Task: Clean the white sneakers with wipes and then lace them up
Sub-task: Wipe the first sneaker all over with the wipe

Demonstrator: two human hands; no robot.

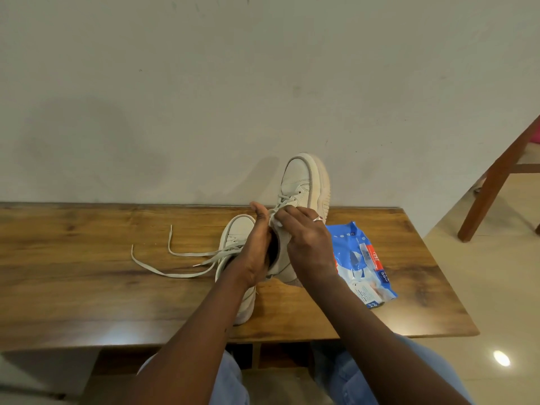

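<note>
At frame center, two hands met: the left hand [257,247] gripped one raised sneaker [304,179] at its opening and the right hand [306,244] pinched its lace [283,198]. A second sneaker [236,229] lay on the table [87,287] just left, one pack of wipes [362,258] to the right.

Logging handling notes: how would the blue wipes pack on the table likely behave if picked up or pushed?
The wipes pack looks like a crinkled soft pouch, so it would probably sag rather than stay stiff. Its glossy film may slide easily on the table. Lying flat, it is unlikely to roll or tip.
</note>
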